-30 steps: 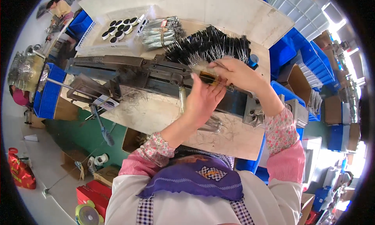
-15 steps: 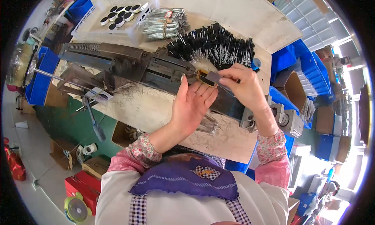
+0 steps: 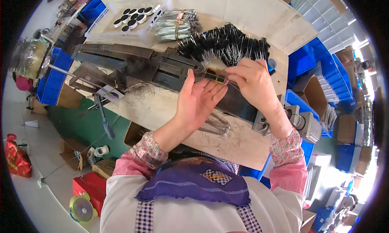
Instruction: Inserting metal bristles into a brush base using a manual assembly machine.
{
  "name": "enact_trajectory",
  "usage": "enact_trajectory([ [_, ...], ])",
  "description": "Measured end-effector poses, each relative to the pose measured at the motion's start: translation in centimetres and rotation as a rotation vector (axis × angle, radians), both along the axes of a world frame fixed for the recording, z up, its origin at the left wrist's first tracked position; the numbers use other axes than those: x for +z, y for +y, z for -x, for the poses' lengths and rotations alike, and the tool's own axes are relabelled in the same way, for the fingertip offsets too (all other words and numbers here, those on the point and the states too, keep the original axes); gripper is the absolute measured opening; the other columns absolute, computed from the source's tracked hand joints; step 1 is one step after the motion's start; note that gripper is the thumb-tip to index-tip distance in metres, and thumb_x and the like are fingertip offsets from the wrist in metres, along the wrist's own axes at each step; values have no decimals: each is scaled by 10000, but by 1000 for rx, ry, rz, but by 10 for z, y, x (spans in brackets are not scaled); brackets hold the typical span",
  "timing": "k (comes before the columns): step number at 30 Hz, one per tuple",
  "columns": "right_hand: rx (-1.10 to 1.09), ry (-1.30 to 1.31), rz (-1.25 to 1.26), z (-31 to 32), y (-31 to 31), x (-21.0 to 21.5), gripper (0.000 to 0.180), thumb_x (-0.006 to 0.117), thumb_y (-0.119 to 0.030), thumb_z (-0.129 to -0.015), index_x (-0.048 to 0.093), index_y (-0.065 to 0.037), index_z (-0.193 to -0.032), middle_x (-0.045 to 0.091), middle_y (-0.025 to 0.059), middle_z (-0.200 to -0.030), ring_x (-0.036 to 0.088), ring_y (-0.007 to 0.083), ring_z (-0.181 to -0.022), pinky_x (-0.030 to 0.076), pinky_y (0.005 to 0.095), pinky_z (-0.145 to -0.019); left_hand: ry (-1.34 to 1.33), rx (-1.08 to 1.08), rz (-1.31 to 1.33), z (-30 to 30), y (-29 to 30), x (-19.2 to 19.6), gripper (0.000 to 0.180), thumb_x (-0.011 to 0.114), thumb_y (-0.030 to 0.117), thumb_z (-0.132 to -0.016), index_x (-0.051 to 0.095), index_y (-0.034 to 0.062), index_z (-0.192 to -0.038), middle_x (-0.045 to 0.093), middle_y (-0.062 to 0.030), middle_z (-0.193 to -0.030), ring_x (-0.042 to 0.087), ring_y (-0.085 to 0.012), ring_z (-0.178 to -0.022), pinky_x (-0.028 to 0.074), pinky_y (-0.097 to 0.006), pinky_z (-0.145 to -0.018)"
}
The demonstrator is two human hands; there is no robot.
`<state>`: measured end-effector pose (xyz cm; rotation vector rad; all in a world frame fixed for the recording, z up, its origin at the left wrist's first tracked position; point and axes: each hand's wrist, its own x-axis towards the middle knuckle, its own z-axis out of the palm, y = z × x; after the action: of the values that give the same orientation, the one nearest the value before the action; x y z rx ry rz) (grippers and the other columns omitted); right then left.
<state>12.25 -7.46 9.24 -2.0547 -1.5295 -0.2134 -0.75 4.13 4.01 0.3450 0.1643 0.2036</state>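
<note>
A dark metal bench machine (image 3: pixel 172 76) runs across the wooden table in front of me. On it sits a small dark part with yellow edges (image 3: pixel 214 76). My left hand (image 3: pixel 197 103) lies palm up just below this part, fingers stretched out and fingertips close to its lower edge. From the right, my right hand (image 3: pixel 254 83) reaches to the part's right end, thumb and forefinger pinched together. Whatever is between those fingertips is too small to make out. Just behind lies a heap of black bristle brushes with twisted wire stems (image 3: pixel 227 44).
Bundled metal wires (image 3: pixel 177 26) lie at the back beside a clear plastic tray (image 3: pixel 101 32) holding several white, black-topped round pieces. Loose wires (image 3: pixel 214 125) and bristle scraps lie near the table's front. A grey motor-like unit (image 3: pixel 304 125) stands at right, blue bins (image 3: pixel 302 61) beyond.
The grey flat piece at my right fingertips no longer shows raised over the yellow-edged part. My right hand has turned and risen slightly. My left hand stays nearly in place.
</note>
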Motion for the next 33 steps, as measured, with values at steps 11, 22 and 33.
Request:
enact_trajectory([
  [11,-3,195,20,-12,15,-10,148,667,-153,-776,707,-106,-911,616,47,-774,606,227,-762,394,352,-783,-6,45,-21,7,2,-1,715,319,547,-965,372,-84,-1296,449,-172,-1303,418,-277,-1252,294,-390,-1115],
  [22,71,275,-97,29,13,6,131,615,-124,-825,635,-68,-942,636,124,-805,624,309,-772,485,406,-666,2,47,75,11,-1,-3,714,331,532,-966,374,-124,-1244,409,-240,-1327,389,-335,-1281,261,-427,-1134],
  [33,-144,-180,354,38,17,13,146,538,-90,-848,545,-1,-964,602,213,-673,617,384,-639,478,458,-541,2,-4,15,7,13,2,644,356,511,-965,452,-91,-1176,474,-213,-1266,428,-318,-1236,285,-415,-1114],
])
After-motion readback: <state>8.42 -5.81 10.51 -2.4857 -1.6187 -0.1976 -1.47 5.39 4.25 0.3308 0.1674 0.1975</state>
